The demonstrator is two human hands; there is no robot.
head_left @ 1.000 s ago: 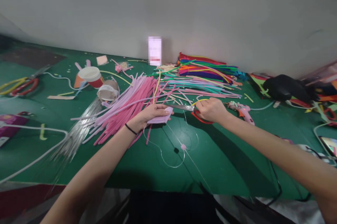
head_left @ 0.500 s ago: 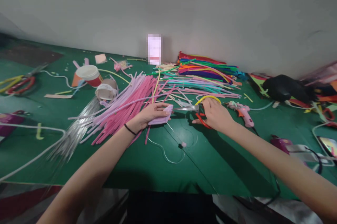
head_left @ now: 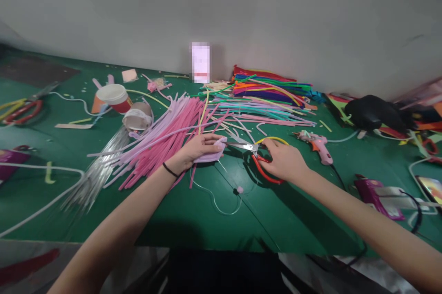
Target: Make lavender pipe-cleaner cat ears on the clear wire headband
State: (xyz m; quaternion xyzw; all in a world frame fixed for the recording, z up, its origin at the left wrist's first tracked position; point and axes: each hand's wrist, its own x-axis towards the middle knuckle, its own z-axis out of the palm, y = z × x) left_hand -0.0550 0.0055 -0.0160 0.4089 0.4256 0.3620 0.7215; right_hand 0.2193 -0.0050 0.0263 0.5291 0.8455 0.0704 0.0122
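My left hand [head_left: 198, 149] is closed on a small lilac folded piece [head_left: 210, 156] at the edge of a heap of pink and lilac pipe cleaners [head_left: 165, 135]. My right hand [head_left: 285, 160] grips red-handled scissors [head_left: 255, 158]; their blades are spread and point left at the lilac piece. A yellow pipe cleaner loop [head_left: 276, 139] arcs just behind my right hand. A thin clear wire with a pink bead [head_left: 241, 189] lies on the green table [head_left: 297, 211] in front of both hands.
Multicoloured pipe cleaners [head_left: 265, 91] are stacked by the wall. A pink glue gun [head_left: 319, 144] lies right of my right hand. A paper cup [head_left: 113, 97] and tape roll [head_left: 138, 117] stand at the left. Silver wires [head_left: 96, 170], other scissors [head_left: 20, 110] and a black object [head_left: 375, 114] lie around.
My right hand has drawn back toward me with the scissors, and their blades have spread apart. My left hand stays on the lilac piece.
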